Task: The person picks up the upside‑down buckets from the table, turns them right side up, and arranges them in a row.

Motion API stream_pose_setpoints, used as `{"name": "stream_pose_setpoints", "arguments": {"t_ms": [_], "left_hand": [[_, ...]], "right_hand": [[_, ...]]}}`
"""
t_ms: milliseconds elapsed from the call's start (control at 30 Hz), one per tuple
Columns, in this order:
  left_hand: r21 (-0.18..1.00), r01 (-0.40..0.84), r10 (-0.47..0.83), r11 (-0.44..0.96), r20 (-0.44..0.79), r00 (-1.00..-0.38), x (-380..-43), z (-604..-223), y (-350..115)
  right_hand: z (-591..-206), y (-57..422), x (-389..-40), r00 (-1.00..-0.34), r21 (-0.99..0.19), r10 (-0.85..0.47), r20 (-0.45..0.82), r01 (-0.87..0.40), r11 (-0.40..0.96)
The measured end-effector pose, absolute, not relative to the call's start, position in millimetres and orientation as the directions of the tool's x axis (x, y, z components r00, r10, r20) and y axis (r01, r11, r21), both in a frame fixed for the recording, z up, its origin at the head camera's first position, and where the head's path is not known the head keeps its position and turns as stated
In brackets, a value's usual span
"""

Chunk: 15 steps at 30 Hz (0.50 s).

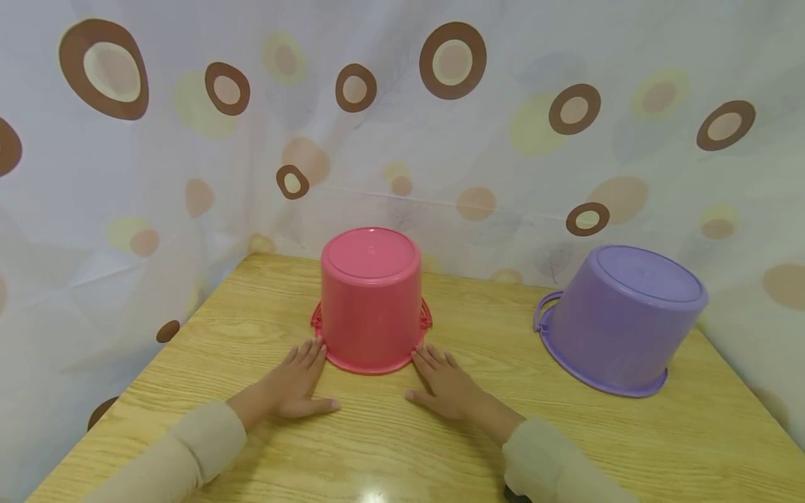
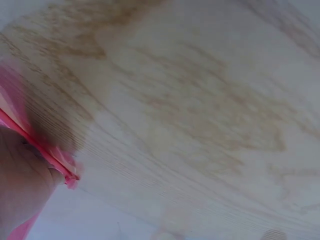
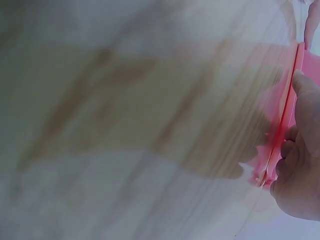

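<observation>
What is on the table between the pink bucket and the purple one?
Nothing: in the head view only bare wooden table lies between the upside-down pink bucket and the tilted purple bucket.

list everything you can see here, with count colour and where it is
pink bucket: 1, pink, upside down at the middle of the table, rim on the wood, between the two hands
purple bucket: 1, purple, upside down and tilted, on the right side of the table, apart from the pink one
table: 1, light wood grain, under both buckets and both hands
curtain: 1, white with brown, yellow and tan circles, hanging behind and beside the table
left hand: 1, flat on the table, fingertips at the pink bucket's rim, beige sleeve
right hand: 1, flat on the table, fingertips at the rim's other side, beige sleeve
</observation>
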<state>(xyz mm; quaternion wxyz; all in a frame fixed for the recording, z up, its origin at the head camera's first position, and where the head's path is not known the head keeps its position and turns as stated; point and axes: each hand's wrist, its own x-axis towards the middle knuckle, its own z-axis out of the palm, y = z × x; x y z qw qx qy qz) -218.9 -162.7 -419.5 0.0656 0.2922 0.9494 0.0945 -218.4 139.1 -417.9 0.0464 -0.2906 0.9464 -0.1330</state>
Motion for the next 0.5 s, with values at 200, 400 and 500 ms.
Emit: {"name": "stream_pose_setpoints", "arguments": {"t_ms": [200, 400, 500], "left_hand": [[0.219, 0.543, 0.569, 0.811, -0.078, -0.819, -216, -420, -160], [0.209, 0.553, 0.577, 0.807, -0.079, -0.813, -213, -418, -158], [0.209, 0.557, 0.583, 0.803, -0.085, -0.808, -211, -418, -158]], "right_hand": [[-418, 144, -215, -0.823, -0.284, -0.569, -0.010, -0.543, 0.790], [-416, 148, -209, -0.819, -0.284, -0.573, -0.007, -0.548, 0.787], [-416, 149, -205, -0.817, -0.282, -0.576, -0.011, -0.551, 0.786]]}}
